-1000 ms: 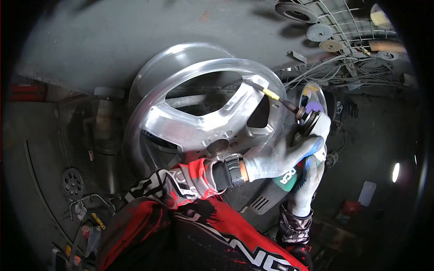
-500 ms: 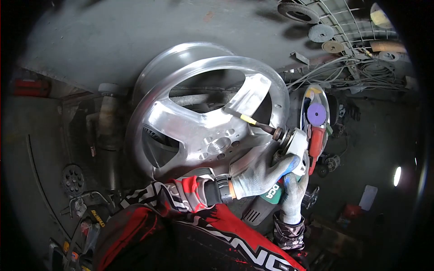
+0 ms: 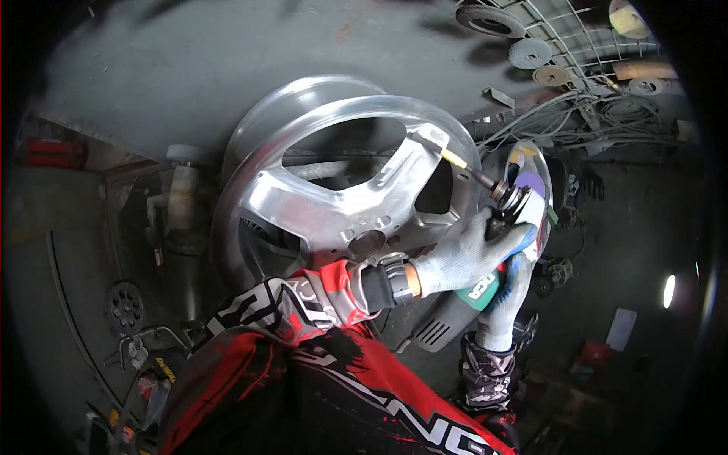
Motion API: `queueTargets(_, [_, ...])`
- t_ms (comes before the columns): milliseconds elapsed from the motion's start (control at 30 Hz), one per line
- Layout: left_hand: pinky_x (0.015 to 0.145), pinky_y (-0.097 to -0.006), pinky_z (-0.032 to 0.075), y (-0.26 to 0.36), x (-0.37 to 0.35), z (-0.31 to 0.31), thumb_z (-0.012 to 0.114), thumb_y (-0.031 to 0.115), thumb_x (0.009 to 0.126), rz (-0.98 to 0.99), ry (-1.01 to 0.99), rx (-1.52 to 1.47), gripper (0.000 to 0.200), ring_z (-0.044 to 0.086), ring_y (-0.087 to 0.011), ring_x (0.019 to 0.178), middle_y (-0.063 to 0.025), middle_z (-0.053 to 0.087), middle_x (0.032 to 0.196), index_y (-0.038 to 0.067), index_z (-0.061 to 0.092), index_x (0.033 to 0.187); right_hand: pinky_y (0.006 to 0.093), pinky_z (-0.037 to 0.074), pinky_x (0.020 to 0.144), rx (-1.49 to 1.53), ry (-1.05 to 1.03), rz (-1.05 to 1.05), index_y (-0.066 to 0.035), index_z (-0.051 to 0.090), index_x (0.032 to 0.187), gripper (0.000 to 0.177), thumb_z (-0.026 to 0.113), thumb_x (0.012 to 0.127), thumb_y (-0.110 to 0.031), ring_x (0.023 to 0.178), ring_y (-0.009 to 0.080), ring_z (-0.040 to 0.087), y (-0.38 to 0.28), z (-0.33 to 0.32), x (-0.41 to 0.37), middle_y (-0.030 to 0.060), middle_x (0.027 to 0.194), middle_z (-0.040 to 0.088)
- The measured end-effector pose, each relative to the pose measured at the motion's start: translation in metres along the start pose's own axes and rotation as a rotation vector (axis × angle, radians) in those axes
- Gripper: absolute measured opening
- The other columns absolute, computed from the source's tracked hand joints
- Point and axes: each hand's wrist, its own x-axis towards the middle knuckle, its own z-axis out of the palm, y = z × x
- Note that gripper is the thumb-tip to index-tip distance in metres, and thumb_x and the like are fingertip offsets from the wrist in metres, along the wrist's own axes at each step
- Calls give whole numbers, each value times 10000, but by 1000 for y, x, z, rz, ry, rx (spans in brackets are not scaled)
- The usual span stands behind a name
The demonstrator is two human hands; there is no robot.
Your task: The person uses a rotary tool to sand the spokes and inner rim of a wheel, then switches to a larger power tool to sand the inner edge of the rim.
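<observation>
A shiny alloy wheel leans in front of me, its spokes and hub facing me. My left hand, gloved in grey and blue with a watch at the wrist, wraps around the head of a green and white DCA angle grinder. Lower down, my right hand, in a matching glove, is closed around the grinder's body. From the grinder's head a long shaft with a yellow band reaches to the outer end of the upper right spoke, its tip right at the metal there.
Behind the grinder head, a purple disc shows in an oval holder. Abrasive discs hang on a wire rack at upper right, above coiled cables. Red equipment is at far left; a toothed disc lies lower down.
Both hands have moved right with the grinder, and its head has risen. The shaft's tip has gone from the spoke's inner part near the hub out to its far end.
</observation>
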Motion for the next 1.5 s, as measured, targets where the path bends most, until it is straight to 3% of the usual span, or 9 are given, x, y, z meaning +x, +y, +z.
queueTargets(300, [851,-491,519,8,-52,16,606,181,981,-118,106,-114,444,632,-432,988,-274,563,1178,161,590,1424,362,467,1082,75,-94,152,26,376,1524,712,715,947,-214,1218,203,610,23,-15,-28,128,1369,598])
queueTargets(667, [851,-450,530,5,-1,5,604,166,989,-29,10,65,448,635,-393,999,-255,569,1186,155,586,1437,371,493,1067,91,9,54,-18,444,1510,546,529,1072,-333,1235,203,607,7,-12,1,121,1387,598])
queueTargets(900, [963,-449,488,1,-3,-1,560,204,1057,-93,105,-538,331,619,-400,1088,-245,572,1273,101,593,1371,364,414,1114,-144,-39,-12,33,308,1572,734,657,976,-214,1277,211,545,-20,10,-2,141,1410,547])
queueTargets(967, [978,-465,483,3,-21,-7,548,211,1068,40,138,-139,333,610,-415,1112,-255,556,1313,98,577,1380,372,407,1124,-187,-90,56,36,292,1576,784,682,948,-227,1296,222,534,-23,5,-10,153,1428,527])
queueTargets(1133, [967,-483,501,30,-31,-21,565,195,1053,-184,256,-483,378,604,-433,1170,-276,554,1338,90,557,1416,386,403,1131,-245,-115,99,45,288,1573,904,750,895,-334,1304,232,529,-24,11,-23,169,1422,529])
queueTargets(1200, [967,-467,506,30,-20,-29,557,207,1063,-451,91,-892,366,606,-421,1196,-273,561,1333,82,566,1407,388,405,1131,-244,-88,95,44,292,1570,902,754,898,-341,1303,231,531,-26,6,-22,165,1423,530])
queueTargets(1333, [997,-358,482,15,4,-27,600,316,1056,-335,71,-811,437,631,-254,1165,-197,634,1238,42,556,1394,374,419,1118,-127,-33,36,24,294,1573,799,722,949,-230,1289,222,544,-32,16,-6,150,1432,524])
queueTargets(1467, [1017,-376,481,8,10,-23,589,279,1058,-372,44,-948,424,634,-302,1161,-220,611,1296,52,548,1414,367,422,1109,-153,-6,2,26,298,1568,807,739,938,-220,1280,214,544,-35,23,-3,145,1425,525])
queueTargets(1500, [1027,-395,478,2,0,-18,580,256,1060,-182,91,-681,409,632,-337,1168,-235,593,1322,55,547,1415,367,422,1109,-151,-7,3,26,298,1568,807,739,938,-220,1280,214,544,-34,23,-5,145,1425,525])
